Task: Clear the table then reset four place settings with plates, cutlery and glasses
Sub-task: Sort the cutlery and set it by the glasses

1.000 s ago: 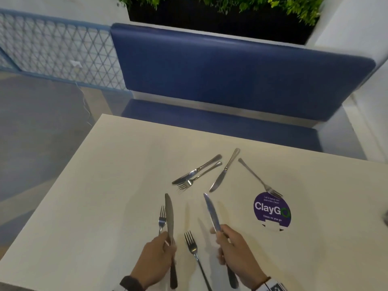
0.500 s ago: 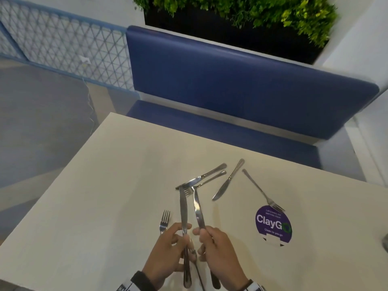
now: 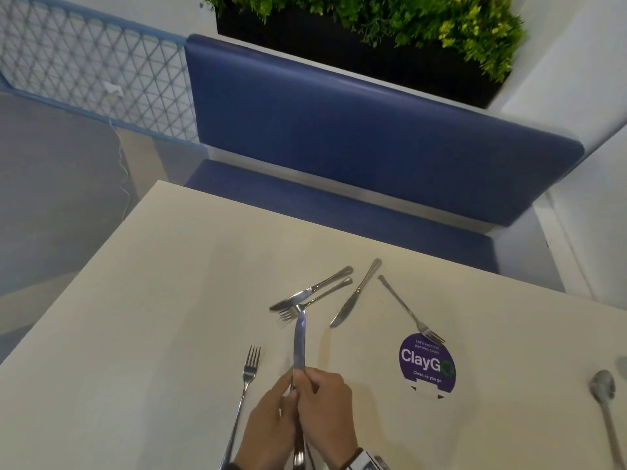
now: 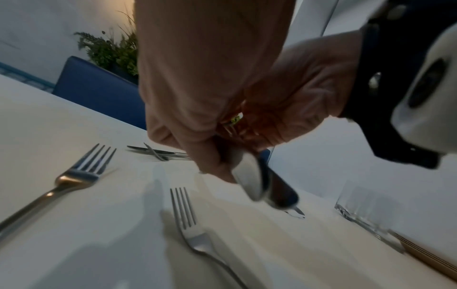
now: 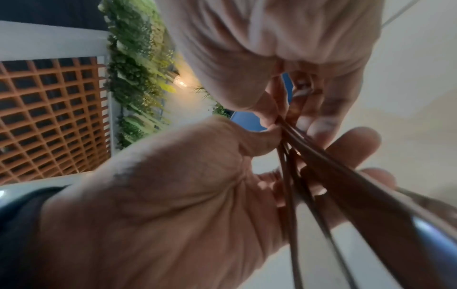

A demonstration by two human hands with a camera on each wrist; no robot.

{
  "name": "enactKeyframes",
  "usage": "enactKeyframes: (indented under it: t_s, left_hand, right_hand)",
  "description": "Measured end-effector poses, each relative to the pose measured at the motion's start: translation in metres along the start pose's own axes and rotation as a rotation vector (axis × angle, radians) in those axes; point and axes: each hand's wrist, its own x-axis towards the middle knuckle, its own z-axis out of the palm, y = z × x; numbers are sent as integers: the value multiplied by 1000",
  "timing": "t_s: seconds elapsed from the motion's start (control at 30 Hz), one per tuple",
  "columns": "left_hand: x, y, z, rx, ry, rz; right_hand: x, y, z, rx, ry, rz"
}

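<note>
holding the knives (image 3: 299,340) together upright over the table's (image 3: 135,334) near edge, we pinch them with left hand (image 3: 271,425) and right hand (image 3: 327,415). a fork (image 3: 245,381) lies just left; further cutlery (image 3: 315,293) and a purple sticker (image 3: 426,364) lie beyond.

On table (image 3: 135,317), near edge, centre: left hand (image 3: 268,432) and right hand (image 3: 325,412) pressed together around 2 knives (image 3: 299,340), blades pointing away. Just left of hands: fork (image 3: 246,381), tines away. Beyond blade tips: knife (image 3: 310,293) and fork (image 3: 315,300) side by side. Right of these: knife (image 3: 354,295), then fork (image 3: 409,310), tines on sticker (image 3: 427,366). Far right edge: spoon (image 3: 604,395). Behind table: bench (image 3: 339,137); planter (image 3: 356,39) behind bench.
</note>
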Motion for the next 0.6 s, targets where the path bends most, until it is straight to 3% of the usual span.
enactKeyframes:
  t_s: [0.2,0.4,0.53,0.6]
  left_hand:
    - [13,8,7,-60,92,71]
    - [32,-2,5,-117,56,-25]
    - [40,-11,-9,-216,82,-107]
    - [39,-12,-22,-248,79,-141]
  right_hand:
    - [18,-5,2,-146,92,-73]
    - [42,-23,-15,-299,-244,-146]
    - [133,0,-64,-606,-9,-126]
    - [177,16,-87,-788,25,-61]
